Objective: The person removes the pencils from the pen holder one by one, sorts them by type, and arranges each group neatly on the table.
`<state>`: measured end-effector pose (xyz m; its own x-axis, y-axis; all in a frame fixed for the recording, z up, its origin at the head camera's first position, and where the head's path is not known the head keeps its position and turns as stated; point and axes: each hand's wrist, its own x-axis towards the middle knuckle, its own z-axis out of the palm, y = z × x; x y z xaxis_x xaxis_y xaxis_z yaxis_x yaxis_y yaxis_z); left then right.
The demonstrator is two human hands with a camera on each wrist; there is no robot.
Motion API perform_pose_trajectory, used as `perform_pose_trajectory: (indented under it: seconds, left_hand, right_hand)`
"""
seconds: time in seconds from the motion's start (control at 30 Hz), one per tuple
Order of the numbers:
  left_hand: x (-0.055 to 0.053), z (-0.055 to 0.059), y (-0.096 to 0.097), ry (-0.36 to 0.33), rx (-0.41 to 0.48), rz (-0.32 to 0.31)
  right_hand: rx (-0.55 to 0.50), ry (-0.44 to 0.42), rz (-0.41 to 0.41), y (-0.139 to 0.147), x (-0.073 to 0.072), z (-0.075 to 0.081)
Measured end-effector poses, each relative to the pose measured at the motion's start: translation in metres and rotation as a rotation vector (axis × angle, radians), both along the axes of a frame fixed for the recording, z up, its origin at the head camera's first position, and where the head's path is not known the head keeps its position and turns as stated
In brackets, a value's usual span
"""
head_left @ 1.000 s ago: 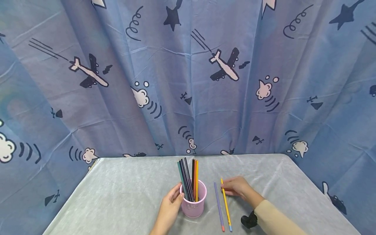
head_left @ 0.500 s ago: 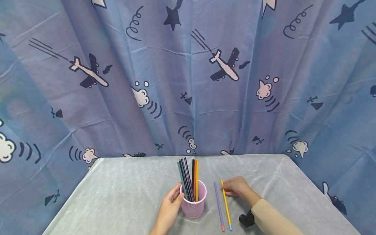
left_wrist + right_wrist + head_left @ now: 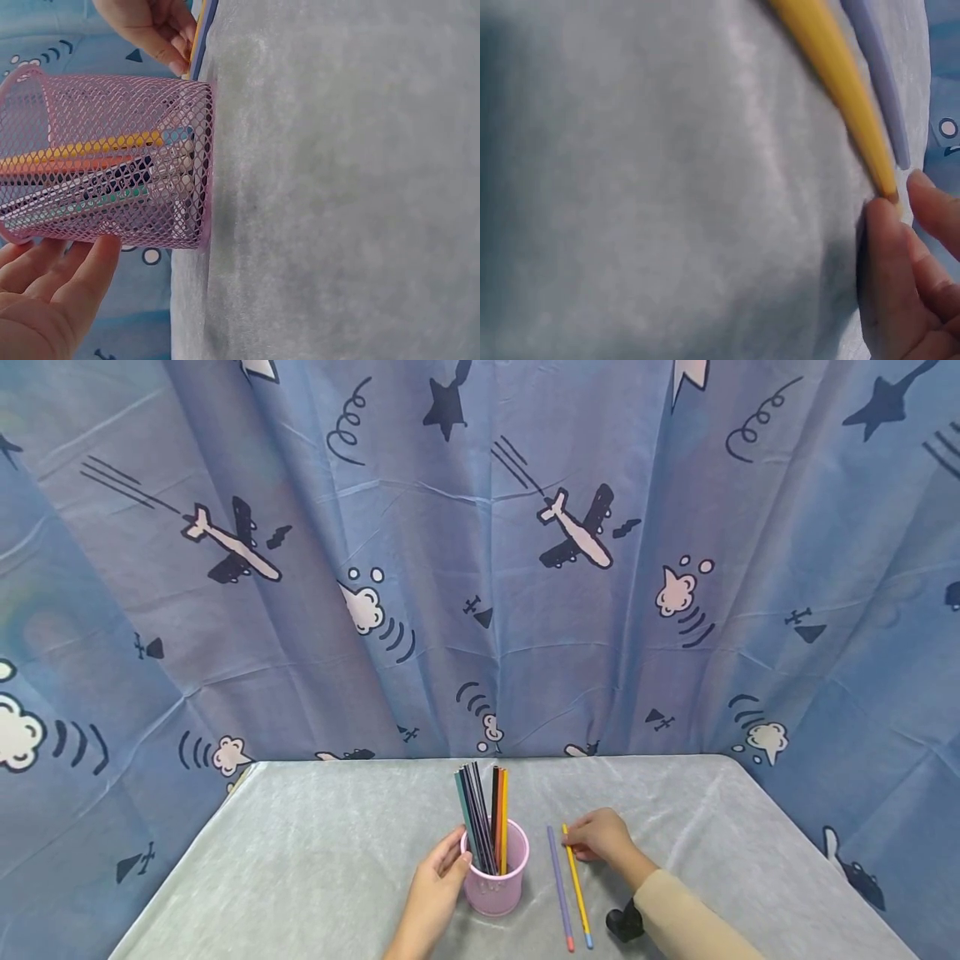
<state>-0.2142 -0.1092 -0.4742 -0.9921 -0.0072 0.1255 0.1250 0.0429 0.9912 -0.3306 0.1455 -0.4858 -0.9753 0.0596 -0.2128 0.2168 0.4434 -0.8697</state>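
A pink mesh pencil cup (image 3: 491, 893) stands on the table with several pencils (image 3: 477, 818) leaning in it. My left hand (image 3: 435, 889) holds its left side, thumb in front near the rim; in the left wrist view, the thumb and fingers (image 3: 90, 270) lie against the mesh. To the right of the cup, a yellow pencil (image 3: 577, 889) with a blue end lies beside a purple pencil (image 3: 559, 889) with a pink end. My right hand (image 3: 600, 837) pinches the yellow pencil's far end, close over the cloth, with the thumb (image 3: 889, 247) at its tip.
A pale grey cloth covers the table (image 3: 300, 843). Behind its far edge hangs a blue curtain (image 3: 450, 652) printed with planes and clouds. A black rounded object (image 3: 626, 921) sits by the right sleeve (image 3: 686, 918).
The yellow pencil's far end has shifted slightly nearer and left with my right hand. The right sleeve and black object have moved left. My left hand stays on the cup.
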Motion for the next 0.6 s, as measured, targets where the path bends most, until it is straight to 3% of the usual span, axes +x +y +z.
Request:
perform_pose_trajectory:
  seconds: [0.1,0.23,0.37,0.6]
  left_hand:
    - [0.0,0.0,0.001,0.001,-0.006,0.0]
    - [0.001,0.001,0.001,0.001,-0.01,0.006]
    - [0.0,0.001,0.001,0.006,-0.005,0.009]
    - [0.001,0.001,0.0,-0.007,-0.001,0.006]
  right_hand:
    - [0.014,0.079,-0.026,0.001,0.0,0.002]
    - [-0.086,0.181,-0.051,-0.001,0.001,0.01]
    - [-0.21,0.171,-0.028,-0.007,0.006,0.022]
    - [-0.281,0.13,0.016,-0.023,0.016,0.041]
